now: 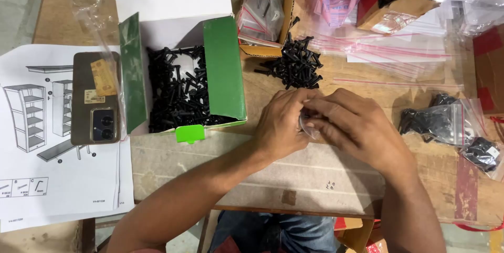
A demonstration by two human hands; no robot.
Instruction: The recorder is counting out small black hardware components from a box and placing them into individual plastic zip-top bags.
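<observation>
My left hand [281, 124] and my right hand [353, 124] meet at the middle of the table, fingers pinched together on a small clear plastic bag [310, 126] held between them. What is inside the bag is hidden by my fingers. Just beyond my hands lies a loose heap of black screws [295, 65] on the wood. To the left stands an open green and white box [226, 69] full of black screws [176, 93].
Filled clear bags of black screws [438, 122] lie at the right, empty zip bags [399, 53] behind them. A phone [93, 98] rests on an assembly sheet [47, 179] at the left. Cardboard boxes [399, 9] stand at the back.
</observation>
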